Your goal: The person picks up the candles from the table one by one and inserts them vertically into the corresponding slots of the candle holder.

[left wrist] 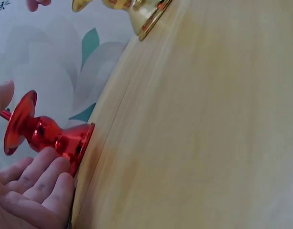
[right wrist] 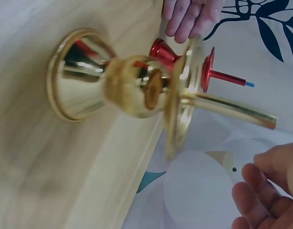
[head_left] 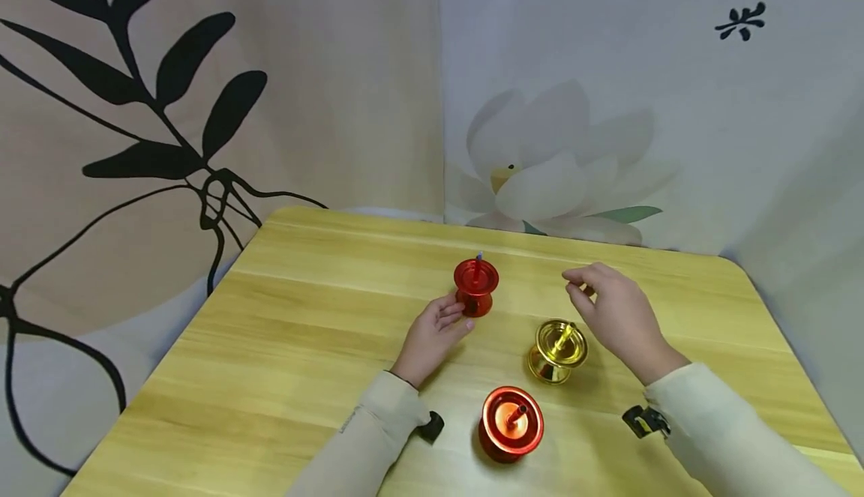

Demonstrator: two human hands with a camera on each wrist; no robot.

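Observation:
Toward the back of the table stands a small shiny red candle holder (head_left: pixel 476 278), upright, with a thin central tube; a blue tip (right wrist: pixel 249 84) pokes out of that tube. Close against its base is my left hand (head_left: pixel 434 337), fingers extended and palm turned up; whether they touch the holder is hard to tell. My right hand (head_left: pixel 619 318) hovers to the right, thumb and fingers loosely bent, nothing visible between them. Nearest to it is a gold candle holder (head_left: pixel 555 353) of the same shape, standing upright. In the right wrist view the gold holder partly covers the red one.
A second red candle holder (head_left: pixel 511 423) stands closer to me, between my forearms. All sit on a light wooden table (head_left: pixel 324 309). Behind the table's far edge hang pale curtains (head_left: pixel 351 92) printed with dark leaves and a white flower.

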